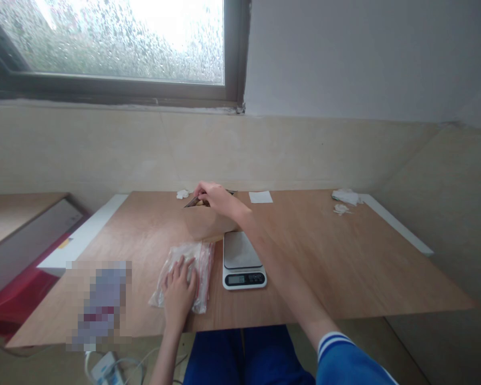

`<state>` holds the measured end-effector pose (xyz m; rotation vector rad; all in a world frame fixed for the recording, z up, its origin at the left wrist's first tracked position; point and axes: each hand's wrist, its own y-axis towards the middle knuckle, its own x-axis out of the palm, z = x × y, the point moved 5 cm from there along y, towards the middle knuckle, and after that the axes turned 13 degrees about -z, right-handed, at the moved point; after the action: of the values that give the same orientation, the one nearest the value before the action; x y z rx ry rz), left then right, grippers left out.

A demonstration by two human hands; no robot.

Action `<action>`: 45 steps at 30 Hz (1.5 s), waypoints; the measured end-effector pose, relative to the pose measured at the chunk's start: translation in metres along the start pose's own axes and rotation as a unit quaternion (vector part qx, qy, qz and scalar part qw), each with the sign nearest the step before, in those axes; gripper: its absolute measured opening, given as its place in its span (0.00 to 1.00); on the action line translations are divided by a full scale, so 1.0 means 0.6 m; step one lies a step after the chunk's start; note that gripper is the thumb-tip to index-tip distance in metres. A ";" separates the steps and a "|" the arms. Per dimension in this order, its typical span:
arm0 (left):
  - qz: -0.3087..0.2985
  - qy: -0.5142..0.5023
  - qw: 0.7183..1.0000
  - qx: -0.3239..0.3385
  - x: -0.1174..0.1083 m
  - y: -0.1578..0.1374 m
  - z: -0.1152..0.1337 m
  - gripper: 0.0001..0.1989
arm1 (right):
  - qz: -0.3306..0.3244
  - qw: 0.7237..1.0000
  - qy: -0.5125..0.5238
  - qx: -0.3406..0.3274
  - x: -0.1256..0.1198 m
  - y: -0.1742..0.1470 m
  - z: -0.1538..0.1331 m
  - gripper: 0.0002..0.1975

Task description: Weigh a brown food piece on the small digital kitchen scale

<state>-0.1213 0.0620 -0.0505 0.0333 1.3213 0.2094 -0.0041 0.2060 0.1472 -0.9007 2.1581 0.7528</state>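
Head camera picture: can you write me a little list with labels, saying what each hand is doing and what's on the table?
left hand: flat on a pile of clear zip bags
right hand: reaching into the open top of a brown paper bag, fingers pinched
scale: small digital kitchen scale, beside the zip bags, nothing on its plate
far edge: white paper slip, white scraps
table: light wood board

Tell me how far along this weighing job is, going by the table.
Done: the scale sits ready on the table, its display on, and a stack of zip bags is laid out. In hand: the left hand rests flat on the bags while the right hand reaches into the brown paper bag. Left: the scale's platform is bare, so nothing is weighed yet.
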 end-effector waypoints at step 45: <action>-0.011 -0.022 1.000 -0.017 0.002 0.000 -0.002 0.18 | 0.277 0.948 -0.125 0.092 0.009 -0.170 0.048 0.14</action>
<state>-0.1225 0.0624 -0.0520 -0.0043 1.2732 0.2111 0.0811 0.1635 0.1006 -0.0793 2.2146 0.8552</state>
